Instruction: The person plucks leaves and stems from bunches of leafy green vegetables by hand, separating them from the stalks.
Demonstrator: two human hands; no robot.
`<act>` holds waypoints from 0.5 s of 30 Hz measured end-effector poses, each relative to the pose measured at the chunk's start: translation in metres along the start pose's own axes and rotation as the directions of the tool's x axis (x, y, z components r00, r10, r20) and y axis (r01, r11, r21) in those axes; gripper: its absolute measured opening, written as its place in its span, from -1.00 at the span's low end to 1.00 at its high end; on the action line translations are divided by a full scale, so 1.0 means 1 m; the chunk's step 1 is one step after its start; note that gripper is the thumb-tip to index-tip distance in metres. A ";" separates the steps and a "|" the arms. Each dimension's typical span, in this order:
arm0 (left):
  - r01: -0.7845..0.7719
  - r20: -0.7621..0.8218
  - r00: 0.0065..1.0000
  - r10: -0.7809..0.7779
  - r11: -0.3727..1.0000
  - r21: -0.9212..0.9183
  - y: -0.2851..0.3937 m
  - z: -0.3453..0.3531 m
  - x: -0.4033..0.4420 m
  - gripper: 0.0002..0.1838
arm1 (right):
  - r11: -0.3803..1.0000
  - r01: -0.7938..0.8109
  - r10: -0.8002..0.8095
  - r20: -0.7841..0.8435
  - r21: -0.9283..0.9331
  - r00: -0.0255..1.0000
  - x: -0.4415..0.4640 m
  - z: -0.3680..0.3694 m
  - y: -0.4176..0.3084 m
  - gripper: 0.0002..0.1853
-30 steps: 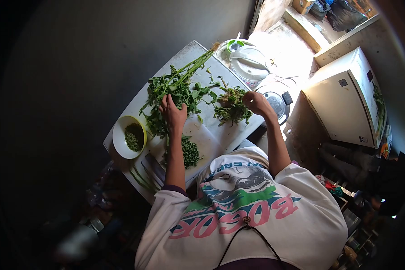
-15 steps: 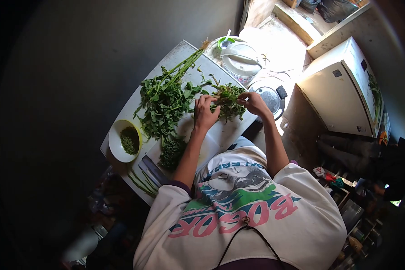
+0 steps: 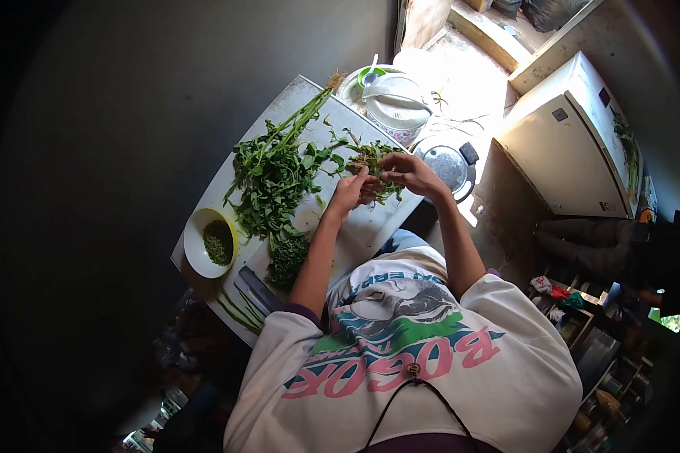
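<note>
My left hand (image 3: 349, 195) is closed, thumb up and fingers pointing right, beside a small pile of picked leafy greens (image 3: 364, 155) near the table's right edge. What its fingers hold is hidden. Just above that pile, my right hand (image 3: 409, 174) has its index finger and thumb apart, close to the left fingertips. A large bunch of leafy greens (image 3: 273, 177) with long stems and roots lies left of my hands. Darker curly greens (image 3: 287, 260) lie beside my left forearm. Finely cut greens (image 3: 219, 243) fill part of a white and yellow bowl (image 3: 195, 249).
The white table (image 3: 285, 102) stands against a grey wall. Near its front corner are a dark flat blade-like object (image 3: 255, 288) and long green stems (image 3: 238, 311). Past the far edge stand a lidded rice cooker (image 3: 397, 106) and a round pot (image 3: 442, 166). A white fridge (image 3: 540, 155) is at right.
My right hand has moved left toward my left hand, and its fingertips have parted. My left hand has turned so its thumb points up. The view has shifted slightly.
</note>
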State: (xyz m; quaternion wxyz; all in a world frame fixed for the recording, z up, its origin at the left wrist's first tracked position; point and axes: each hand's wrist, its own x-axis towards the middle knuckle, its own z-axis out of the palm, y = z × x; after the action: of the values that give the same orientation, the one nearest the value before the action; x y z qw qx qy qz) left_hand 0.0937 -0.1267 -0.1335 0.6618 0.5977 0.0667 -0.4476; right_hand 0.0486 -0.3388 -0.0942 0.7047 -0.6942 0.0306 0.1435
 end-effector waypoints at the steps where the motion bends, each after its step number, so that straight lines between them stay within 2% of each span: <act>1: -0.004 -0.005 1.000 0.004 1.000 -0.003 -0.003 0.001 0.002 -0.51 | 1.000 0.005 -0.004 0.038 -0.030 0.999 0.003 -0.001 0.008 -0.71; 3: -0.089 0.032 0.995 0.094 0.985 -0.145 -0.007 0.002 0.007 -0.58 | 0.999 -0.018 0.021 0.070 -0.051 0.997 0.004 -0.003 0.013 -0.78; 5: -0.100 0.018 0.994 0.104 0.985 -0.143 -0.008 0.004 0.009 -0.60 | 0.971 -0.125 0.151 0.113 -0.206 0.982 0.002 -0.004 0.008 -0.80; 7: -0.110 0.005 0.994 0.112 0.984 -0.141 -0.011 0.005 0.011 -0.61 | 0.968 -0.135 0.164 0.124 -0.211 0.979 0.001 -0.005 0.008 -0.80; 9: -0.118 -0.002 0.993 0.118 0.990 -0.080 -0.015 0.006 0.012 -0.71 | 0.965 -0.117 0.160 0.177 -0.235 0.971 0.000 -0.008 0.007 -0.78; 12: -0.096 -0.080 0.992 0.096 0.995 0.002 -0.016 0.003 0.010 -0.78 | 0.938 -0.130 0.185 0.149 -0.322 0.971 0.001 -0.017 0.006 -0.73; 13: -0.095 -0.079 0.992 0.095 0.995 0.005 -0.016 0.002 0.010 -0.78 | 0.917 -0.137 0.197 0.125 -0.375 0.972 0.001 -0.019 0.005 -0.71; 15: -0.127 -0.077 0.989 0.123 0.991 -0.052 -0.016 0.000 0.005 -0.84 | 0.922 -0.157 0.195 0.075 -0.353 0.978 0.003 -0.024 0.010 -0.71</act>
State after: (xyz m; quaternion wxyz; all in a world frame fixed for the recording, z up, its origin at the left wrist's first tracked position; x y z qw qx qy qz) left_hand 0.0857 -0.1278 -0.1488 0.7023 0.5977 0.0662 -0.3809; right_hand 0.0528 -0.3620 -0.1049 0.5568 -0.7926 0.0287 0.2469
